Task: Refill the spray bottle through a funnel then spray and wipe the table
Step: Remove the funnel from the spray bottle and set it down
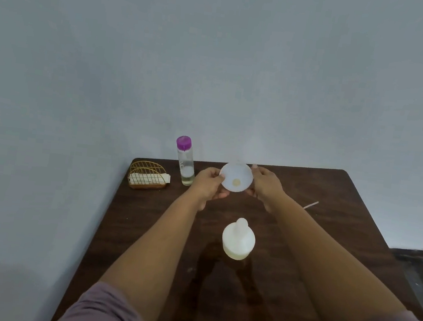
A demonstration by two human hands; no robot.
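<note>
A white round funnel (235, 180) is held over the far middle of the dark wooden table (329, 226), its mouth facing up at me. My left hand (209, 183) pinches its left rim and my right hand (265, 186) grips its right rim, thumb on top. What lies under the funnel is hidden. A white plastic bottle (238, 240) with yellowish liquid in it stands nearer to me, between my forearms. A clear bottle with a purple cap (185, 161) stands upright at the back, left of my left hand.
A gold wire holder (148, 177) with white tissues sits at the table's back left corner. A thin pale stick (310, 205) lies to the right of my right arm. A pale wall rises just behind the table.
</note>
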